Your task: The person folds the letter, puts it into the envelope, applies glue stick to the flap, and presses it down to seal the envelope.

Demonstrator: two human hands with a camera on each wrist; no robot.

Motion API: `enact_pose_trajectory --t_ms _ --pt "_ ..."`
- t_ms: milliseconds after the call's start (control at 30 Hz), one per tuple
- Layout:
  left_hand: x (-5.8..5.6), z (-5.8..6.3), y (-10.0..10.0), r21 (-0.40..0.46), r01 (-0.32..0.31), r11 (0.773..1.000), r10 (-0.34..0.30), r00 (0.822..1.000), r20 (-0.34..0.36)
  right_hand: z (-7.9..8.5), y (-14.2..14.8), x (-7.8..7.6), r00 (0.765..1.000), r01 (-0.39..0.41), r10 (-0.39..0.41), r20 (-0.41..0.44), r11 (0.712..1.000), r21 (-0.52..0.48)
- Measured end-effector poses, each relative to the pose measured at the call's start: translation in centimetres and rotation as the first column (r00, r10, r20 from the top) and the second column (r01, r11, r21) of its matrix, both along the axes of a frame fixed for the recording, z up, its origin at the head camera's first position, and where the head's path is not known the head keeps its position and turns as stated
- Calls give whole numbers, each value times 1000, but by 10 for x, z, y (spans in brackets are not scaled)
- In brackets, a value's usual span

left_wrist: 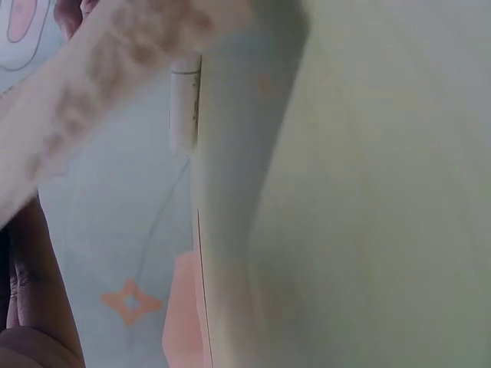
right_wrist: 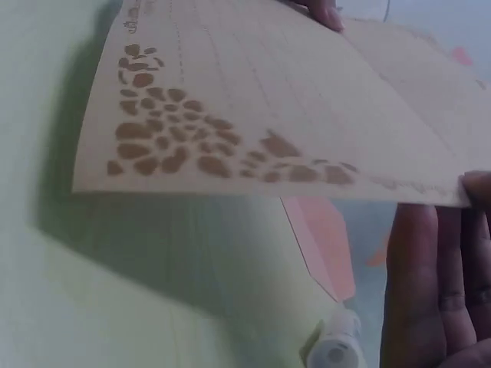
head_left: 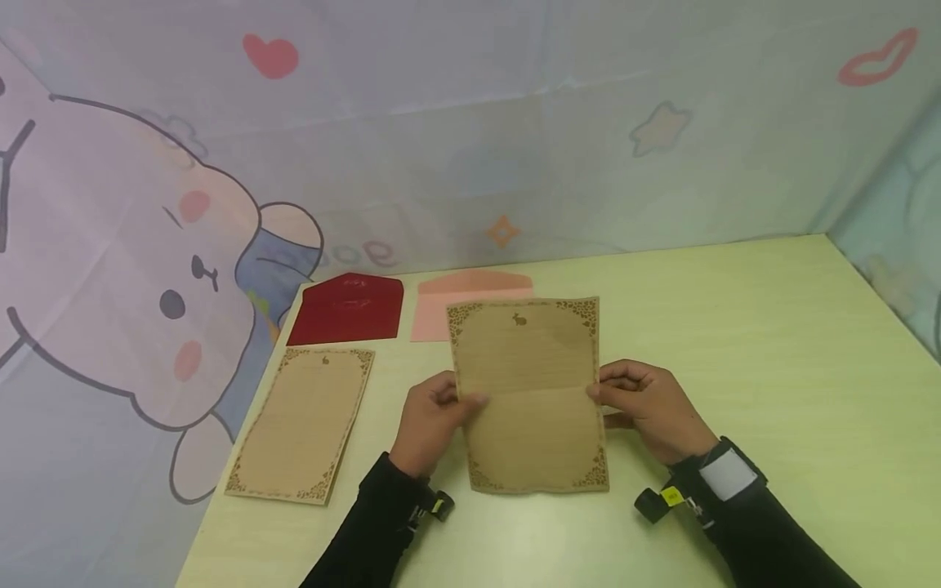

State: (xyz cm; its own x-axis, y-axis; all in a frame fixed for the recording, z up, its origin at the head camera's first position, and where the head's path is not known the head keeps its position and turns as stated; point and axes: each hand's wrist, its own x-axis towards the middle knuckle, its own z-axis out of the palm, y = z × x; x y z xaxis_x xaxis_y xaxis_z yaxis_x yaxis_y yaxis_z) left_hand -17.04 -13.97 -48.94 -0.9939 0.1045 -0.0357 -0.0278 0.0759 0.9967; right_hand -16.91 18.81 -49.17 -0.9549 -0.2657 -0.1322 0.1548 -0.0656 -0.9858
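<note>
A tan sheet of letter paper (head_left: 529, 433), with a brown patterned border, a small rabbit at the top and a crease across its middle, is raised off the table. My left hand (head_left: 432, 420) pinches its left edge near the crease, thumb on the front. Across from it, my right hand (head_left: 657, 412) pinches the right edge with the thumb on top. The sheet partly hides a pink envelope (head_left: 429, 314) behind it. The right wrist view shows the paper's patterned corner (right_wrist: 165, 134) lifted over the table, with fingers (right_wrist: 418, 284) under its edge.
More tan letter paper (head_left: 301, 425) with the same border lies at the left. Behind that is a red envelope (head_left: 349, 310) with its flap up. A white cylinder (right_wrist: 336, 343) lies on the table, hidden from the head view. A printed cloth (head_left: 456, 163) hangs behind the table.
</note>
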Motion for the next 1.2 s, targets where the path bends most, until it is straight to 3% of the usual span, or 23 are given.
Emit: enact_pose_trajectory --t_ms 67,200,367,533,700,1000,1200 --pt "-1 2 0 6 4 1000 -4 1000 1 2 2 -2 999 -39 38 -9 999 -16" --pt "-5 8 6 25 31 999 -32 999 9 12 -4 -5 996 -90 92 -22 995 47" --pt "-13 10 11 10 74 997 -74 997 0 14 -9 -9 999 -34 36 -13 993 114" --pt "-17 10 4 10 58 998 -58 998 11 13 4 -11 999 19 -16 -32 995 98" --pt "-19 12 -3 12 89 996 -89 996 23 15 15 -14 999 11 -9 -38 998 63" --pt "-34 8 -10 -67 175 982 -175 985 16 14 15 -20 990 -9 34 -137 984 181" --pt "-42 9 -12 28 173 985 -172 984 -40 16 16 -25 980 19 7 -196 991 131"
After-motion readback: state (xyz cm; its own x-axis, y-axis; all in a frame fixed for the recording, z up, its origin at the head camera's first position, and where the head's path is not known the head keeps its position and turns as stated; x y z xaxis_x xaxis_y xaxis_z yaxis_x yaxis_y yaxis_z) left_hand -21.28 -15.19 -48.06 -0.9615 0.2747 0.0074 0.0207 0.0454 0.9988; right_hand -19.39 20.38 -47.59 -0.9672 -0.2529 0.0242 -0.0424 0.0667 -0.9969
